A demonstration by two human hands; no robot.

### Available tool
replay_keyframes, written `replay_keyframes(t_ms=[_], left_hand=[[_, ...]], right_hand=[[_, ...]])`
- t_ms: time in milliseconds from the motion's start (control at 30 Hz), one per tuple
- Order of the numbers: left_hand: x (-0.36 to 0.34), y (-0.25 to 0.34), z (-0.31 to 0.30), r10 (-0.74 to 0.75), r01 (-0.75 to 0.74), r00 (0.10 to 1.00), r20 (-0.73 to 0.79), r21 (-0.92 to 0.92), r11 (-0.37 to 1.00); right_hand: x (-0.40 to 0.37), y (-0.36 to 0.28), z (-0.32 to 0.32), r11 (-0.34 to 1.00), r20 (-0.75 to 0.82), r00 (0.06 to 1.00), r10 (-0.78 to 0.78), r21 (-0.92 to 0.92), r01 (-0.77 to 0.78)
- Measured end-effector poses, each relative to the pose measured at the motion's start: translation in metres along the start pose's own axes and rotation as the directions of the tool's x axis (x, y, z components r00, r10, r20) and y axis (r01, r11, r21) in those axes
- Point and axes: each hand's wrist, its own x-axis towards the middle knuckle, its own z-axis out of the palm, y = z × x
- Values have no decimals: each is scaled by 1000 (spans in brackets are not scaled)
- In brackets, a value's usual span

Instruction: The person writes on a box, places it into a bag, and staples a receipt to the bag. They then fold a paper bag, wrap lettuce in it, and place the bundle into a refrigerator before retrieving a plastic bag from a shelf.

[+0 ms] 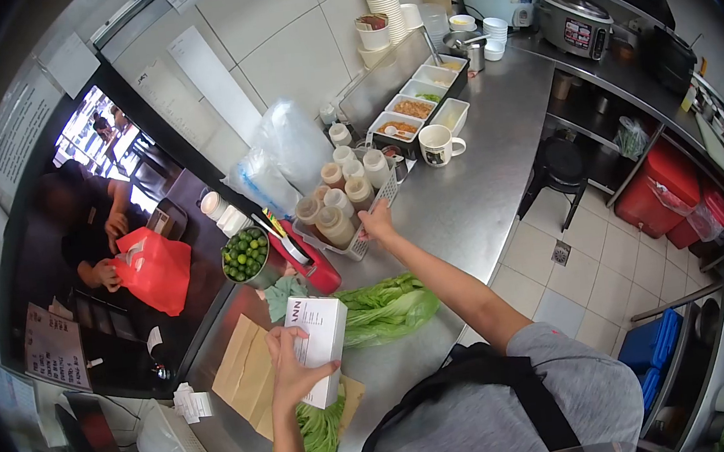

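Head view. The left hand (289, 370) has its grip closed round the lower end of a white rectangular cardboard box (321, 341). The box is held upright and off the stainless steel counter (480, 169), well short of the white plastic mesh basket of squeeze bottles (386, 192). Held this way, the box appears to stay clear of the green lettuce leaves (388, 307), which lie between it and the basket.

The right hand (377, 222) reaches out at full arm's length to the basket's near rim. Its fingers are on or at the mesh, but whether they are closed on anything cannot be told.

To the left of the basket, a steel bowl of green limes (246, 256) stands near the counter's far edge. A flat brown paper bag (241, 375) lies under the box.

To the right of the basket the counter is bare up to its front edge. A black stool (560, 165) stands on the floor beyond that edge.

Far left of the basket, another person at the hatch holds a red plastic bag (155, 270).
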Motion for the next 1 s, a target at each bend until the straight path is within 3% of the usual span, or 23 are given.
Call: replay_keyframes(t_ms=[133,333,433,467,500,533,567,633,667,767,900,967,1000], left_hand=[[2,6,-2,26,-26,1000,12,16,1000],[42,34,11,149,-149,987,64,5,989],[83,54,32,319,-320,947,41,29,947],[99,59,42,341,-342,938,56,14,940],[115,64,54,363,-363,929,71,-2,932],[130,71,66,372,-367,922,105,-62,928],[148,69,84,454,-457,886,97,15,889],[171,80,110,444,-462,877,183,70,884],[185,79,127,466,-491,859,209,81,868],[218,59,176,502,-548,817,286,109,829],[237,17,231,526,-592,776,348,114,798],[236,-14,252,566,-613,763,311,70,787],[225,-2,239,505,-561,799,326,102,822]], right_hand=[[-23,-7,16,1000,-104,995,-10,25,13],[-21,-4,5,996,12,1000,26,81,-27],[23,42,-8,959,143,963,-226,-143,246],[32,60,-19,968,338,921,-196,216,127],[41,79,-29,870,519,840,-158,475,-130],[0,51,-48,777,604,789,-109,547,-311],[-7,50,-68,718,626,768,-134,596,-360],[-41,30,-113,798,415,909,-45,562,-217],[-52,27,-143,829,308,945,113,495,-260],[-67,45,-215,813,23,985,171,561,-154],[-113,34,-263,880,-80,990,120,471,-69],[-132,27,-258,949,-62,994,93,307,-69],[-138,23,-252,973,-45,996,76,221,-64]])
